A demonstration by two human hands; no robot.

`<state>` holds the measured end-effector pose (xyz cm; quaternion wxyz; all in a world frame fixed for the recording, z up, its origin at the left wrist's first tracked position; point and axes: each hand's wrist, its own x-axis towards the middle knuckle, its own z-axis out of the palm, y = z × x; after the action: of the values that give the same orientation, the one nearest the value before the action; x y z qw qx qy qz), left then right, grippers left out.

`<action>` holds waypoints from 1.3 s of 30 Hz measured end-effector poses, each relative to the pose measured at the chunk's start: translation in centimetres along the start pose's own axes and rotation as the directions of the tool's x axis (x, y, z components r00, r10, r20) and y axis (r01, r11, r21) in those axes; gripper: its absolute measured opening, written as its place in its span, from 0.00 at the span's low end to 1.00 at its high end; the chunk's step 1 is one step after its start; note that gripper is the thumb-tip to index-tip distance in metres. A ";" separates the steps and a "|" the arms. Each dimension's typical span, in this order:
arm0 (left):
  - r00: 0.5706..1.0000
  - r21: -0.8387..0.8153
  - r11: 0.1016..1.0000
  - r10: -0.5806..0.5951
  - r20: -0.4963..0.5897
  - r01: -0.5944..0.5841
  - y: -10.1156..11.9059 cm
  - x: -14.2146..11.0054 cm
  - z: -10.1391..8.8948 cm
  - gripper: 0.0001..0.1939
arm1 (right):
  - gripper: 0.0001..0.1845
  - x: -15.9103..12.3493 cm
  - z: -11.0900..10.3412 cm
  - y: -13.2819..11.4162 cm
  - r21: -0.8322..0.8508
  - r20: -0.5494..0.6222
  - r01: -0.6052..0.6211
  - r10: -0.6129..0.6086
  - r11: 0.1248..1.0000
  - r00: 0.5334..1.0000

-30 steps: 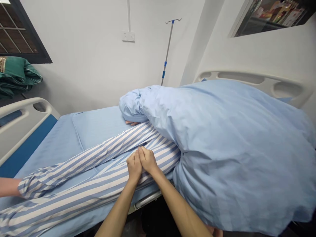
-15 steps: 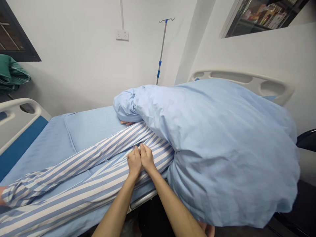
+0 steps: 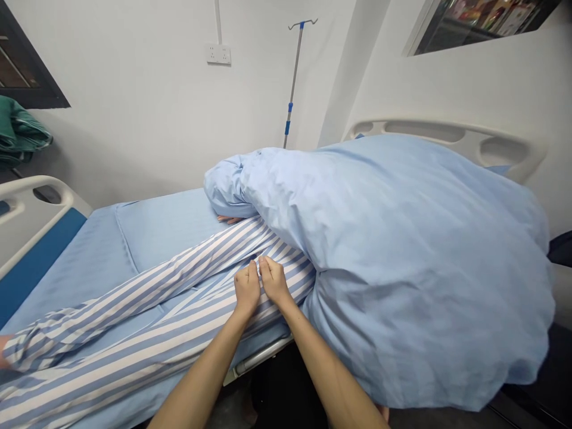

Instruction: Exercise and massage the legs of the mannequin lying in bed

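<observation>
My left hand (image 3: 247, 287) is closed in a fist over the near thigh of a person lying on the bed. Beside it, my right hand (image 3: 273, 280) is a fist too, a narrow gap between the two. Nothing shows in either; whether they press on the cloth I cannot tell. Under them are blue-and-white striped trousers (image 3: 179, 333) on the person's outstretched legs. A light-blue quilt (image 3: 393, 250) covers the body from the hips up, bunched at its lower edge. From under it, the fingers of the person's hand (image 3: 229, 219) stick out.
The bed has a light-blue sheet (image 3: 165, 220), a footboard (image 3: 40, 185) at left and a headboard (image 3: 469, 134) at right. A metal rail (image 3: 263, 356) runs along the near side. Behind the bed stands a drip stand (image 3: 295, 71). A green bundle (image 3: 20, 134) lies beyond the footboard.
My two fists have come slightly apart; they were pressed together before. Both have shifted a little to the right. The quilt and the legs lie as before.
</observation>
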<state>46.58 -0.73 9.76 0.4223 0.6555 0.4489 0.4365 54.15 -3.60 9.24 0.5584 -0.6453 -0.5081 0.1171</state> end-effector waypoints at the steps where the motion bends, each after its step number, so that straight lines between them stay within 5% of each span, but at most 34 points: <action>1: 1.000 -0.029 0.999 -0.016 0.005 0.017 0.4 0.2 0.4 0.25 | 0.20 0.1 -0.1 0.1 0.053 -0.015 -0.008 0.008 0.999 1.000; 8: 0.997 -0.003 1.000 -0.013 -0.079 0.013 1.0 0.5 2.6 0.25 | 0.19 0.6 -0.4 0.4 0.192 -0.117 -0.056 0.079 0.980 0.990; 18: 1.000 0.060 0.998 0.011 -0.027 -0.010 0.3 0.3 2.7 0.25 | 0.19 1.8 -2.4 -0.1 -0.152 0.060 0.075 -0.066 0.986 0.996; 30: 0.999 0.124 0.991 0.042 0.031 -0.045 2.1 0.1 5.5 0.27 | 0.21 1.7 -3.2 2.0 0.176 -0.190 -0.067 0.100 0.982 0.977; 39: 0.999 0.318 0.948 0.004 0.052 -0.020 2.0 0.1 5.6 0.27 | 0.21 2.8 -5.6 2.2 -0.175 -0.023 0.001 -0.005 0.985 1.000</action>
<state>52.37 -2.07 10.21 0.3196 0.7285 0.4986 0.3443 60.57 -4.42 10.54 0.5059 -0.6923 -0.5107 0.0636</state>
